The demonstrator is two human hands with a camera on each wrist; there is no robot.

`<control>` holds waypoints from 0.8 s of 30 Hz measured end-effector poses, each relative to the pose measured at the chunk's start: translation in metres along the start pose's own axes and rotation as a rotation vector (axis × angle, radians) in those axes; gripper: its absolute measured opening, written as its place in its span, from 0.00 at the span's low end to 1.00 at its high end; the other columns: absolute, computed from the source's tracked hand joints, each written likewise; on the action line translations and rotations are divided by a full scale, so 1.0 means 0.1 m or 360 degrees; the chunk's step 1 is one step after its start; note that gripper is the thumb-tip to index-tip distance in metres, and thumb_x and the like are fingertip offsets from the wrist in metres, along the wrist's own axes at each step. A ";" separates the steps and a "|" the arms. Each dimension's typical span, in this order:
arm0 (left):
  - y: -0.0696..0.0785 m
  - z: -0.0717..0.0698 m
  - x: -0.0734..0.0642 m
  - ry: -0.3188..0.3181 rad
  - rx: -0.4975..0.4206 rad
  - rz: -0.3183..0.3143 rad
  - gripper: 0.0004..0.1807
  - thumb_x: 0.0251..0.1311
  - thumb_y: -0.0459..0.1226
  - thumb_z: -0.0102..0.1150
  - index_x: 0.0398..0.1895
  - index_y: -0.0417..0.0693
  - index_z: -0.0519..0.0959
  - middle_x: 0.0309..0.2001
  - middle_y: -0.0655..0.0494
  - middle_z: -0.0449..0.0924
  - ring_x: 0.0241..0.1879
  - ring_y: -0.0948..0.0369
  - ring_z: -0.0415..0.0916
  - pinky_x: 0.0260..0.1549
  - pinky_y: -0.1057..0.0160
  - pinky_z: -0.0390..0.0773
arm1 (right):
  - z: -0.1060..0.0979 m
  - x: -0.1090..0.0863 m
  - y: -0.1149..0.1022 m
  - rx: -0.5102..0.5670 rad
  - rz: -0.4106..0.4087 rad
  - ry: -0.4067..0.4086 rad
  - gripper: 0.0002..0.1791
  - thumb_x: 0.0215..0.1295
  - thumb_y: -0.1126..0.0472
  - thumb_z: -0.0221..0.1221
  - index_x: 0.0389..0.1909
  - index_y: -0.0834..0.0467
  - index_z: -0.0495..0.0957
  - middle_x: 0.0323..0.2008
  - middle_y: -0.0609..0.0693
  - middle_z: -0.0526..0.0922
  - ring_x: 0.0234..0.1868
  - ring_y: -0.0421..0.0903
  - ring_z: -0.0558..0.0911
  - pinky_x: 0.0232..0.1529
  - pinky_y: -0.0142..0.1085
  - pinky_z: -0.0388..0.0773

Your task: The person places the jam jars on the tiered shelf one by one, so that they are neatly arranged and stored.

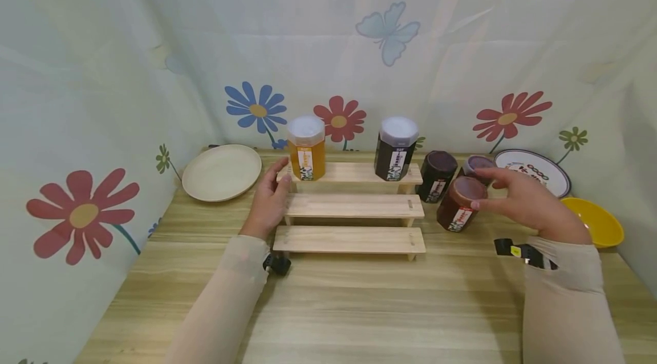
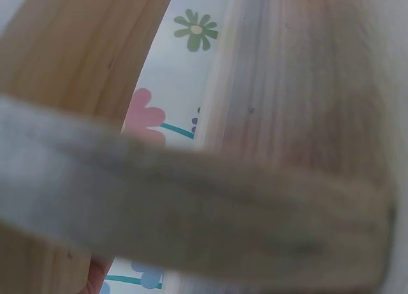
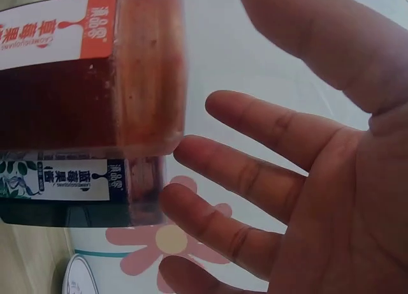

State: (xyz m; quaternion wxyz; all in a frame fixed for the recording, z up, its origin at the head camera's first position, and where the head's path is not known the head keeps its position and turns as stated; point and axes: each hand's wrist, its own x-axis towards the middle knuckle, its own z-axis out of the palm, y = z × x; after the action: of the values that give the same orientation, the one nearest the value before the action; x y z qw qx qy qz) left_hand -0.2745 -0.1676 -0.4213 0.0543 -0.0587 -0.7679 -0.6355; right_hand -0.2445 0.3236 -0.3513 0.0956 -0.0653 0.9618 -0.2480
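Note:
On the top step of a three-step wooden stand are an orange jam jar at the left and a dark jam jar at the right. My left hand grips the left end of that top step, beside the orange jar. In the left wrist view the stand's boards fill most of the picture. My right hand has its fingers spread around the lid of a red strawberry jam jar. The right wrist view shows fairly straight fingers close to this jar.
Behind the red jar stand another dark jar and a purple-lidded jar. A white patterned plate leans at the back right, with a yellow bowl before it. A cream plate sits at the back left.

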 end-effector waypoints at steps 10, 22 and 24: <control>0.04 0.01 -0.02 -0.0008 0.0053 -0.0028 0.29 0.84 0.38 0.44 0.83 0.46 0.59 0.83 0.50 0.57 0.64 0.50 0.69 0.59 0.52 0.70 | 0.07 0.05 0.09 0.0041 -0.0100 -0.0037 0.40 0.65 0.53 0.74 0.75 0.57 0.70 0.62 0.65 0.78 0.59 0.65 0.74 0.53 0.60 0.80; 0.04 0.00 -0.02 -0.0001 0.0034 -0.0044 0.29 0.84 0.38 0.45 0.83 0.46 0.59 0.83 0.50 0.56 0.72 0.49 0.65 0.68 0.47 0.68 | 0.13 0.14 0.09 0.0054 -0.0147 0.0022 0.38 0.64 0.53 0.74 0.72 0.59 0.73 0.60 0.62 0.79 0.59 0.63 0.74 0.54 0.57 0.81; 0.04 0.00 -0.02 0.0001 0.0037 -0.0041 0.29 0.84 0.38 0.45 0.83 0.45 0.59 0.83 0.50 0.56 0.73 0.50 0.64 0.68 0.47 0.67 | 0.14 0.16 0.09 0.0062 -0.0160 0.0019 0.40 0.63 0.51 0.75 0.72 0.60 0.72 0.61 0.63 0.79 0.60 0.65 0.74 0.54 0.57 0.81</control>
State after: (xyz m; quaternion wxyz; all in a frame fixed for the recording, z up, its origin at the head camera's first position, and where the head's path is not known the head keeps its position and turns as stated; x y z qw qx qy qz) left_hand -0.2720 -0.1668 -0.4181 0.0470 -0.0481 -0.7760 -0.6272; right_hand -0.2579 0.3223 -0.3705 0.0785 -0.1103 0.9529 -0.2715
